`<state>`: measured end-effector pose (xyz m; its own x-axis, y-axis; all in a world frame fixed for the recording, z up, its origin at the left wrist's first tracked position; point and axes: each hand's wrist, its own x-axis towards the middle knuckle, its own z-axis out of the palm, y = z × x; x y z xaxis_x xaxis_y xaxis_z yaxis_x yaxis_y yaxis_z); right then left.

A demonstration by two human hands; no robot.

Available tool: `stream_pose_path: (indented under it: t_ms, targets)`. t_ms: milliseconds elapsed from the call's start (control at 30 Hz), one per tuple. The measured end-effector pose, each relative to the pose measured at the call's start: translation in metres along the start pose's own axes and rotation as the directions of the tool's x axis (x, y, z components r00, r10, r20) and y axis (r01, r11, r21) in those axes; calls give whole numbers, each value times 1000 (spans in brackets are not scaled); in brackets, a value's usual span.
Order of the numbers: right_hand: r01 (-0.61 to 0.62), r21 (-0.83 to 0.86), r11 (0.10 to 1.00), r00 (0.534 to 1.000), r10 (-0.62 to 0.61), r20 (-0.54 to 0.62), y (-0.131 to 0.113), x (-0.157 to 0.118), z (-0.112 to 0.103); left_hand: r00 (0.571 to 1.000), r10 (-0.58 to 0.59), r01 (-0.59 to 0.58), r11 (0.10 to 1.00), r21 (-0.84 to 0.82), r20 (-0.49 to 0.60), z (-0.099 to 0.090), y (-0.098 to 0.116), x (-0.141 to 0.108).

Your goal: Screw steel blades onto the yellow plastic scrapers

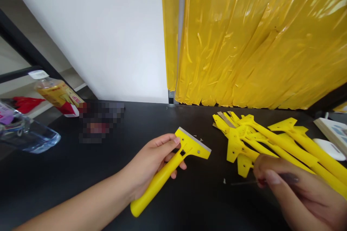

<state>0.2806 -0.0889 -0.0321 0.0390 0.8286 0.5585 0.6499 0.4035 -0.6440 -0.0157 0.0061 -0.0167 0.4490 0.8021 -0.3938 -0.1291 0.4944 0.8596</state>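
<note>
left hand (158,155) gripping a metal-bladed yellow plastic scraper (167,172) over a black tabletop (81,166), right hand (295,191) closed around a thin, blurred, dark-handled screwdriver (290,178), small silver screw (224,181) just beyond it, heap of yellow plastic scrapers (282,142) behind

I could read no words from there: the marks on the amber bottle (58,93) (its label was partly red) and on the purple label (5,116) stayed illegible.

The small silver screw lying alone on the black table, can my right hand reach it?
Probably yes: your right hand is close to the small silver screw, with only its own dark-handled screwdriver between, which may hinder pinching.
</note>
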Motion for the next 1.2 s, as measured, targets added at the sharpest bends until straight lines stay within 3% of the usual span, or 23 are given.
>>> stream_pose_path:
  t_ms: [67,133,1000,1200]
  targets:
    - [86,-9,996,988,-84,126,-2,0,-2,1000,5,-5,1000,-14,-9,1,2,0]
    - [133,-15,991,976,-129,175,-5,3,-3,1000,5,-5,1000,-16,-13,1,2,-1]
    - [189,-10,982,952,-181,248,-11,6,1,1000,4,-4,1000,-25,-18,2,2,-1]
    - [164,-27,986,970,-157,186,-11,6,2,1000,6,-6,1000,-14,-3,0,2,0]
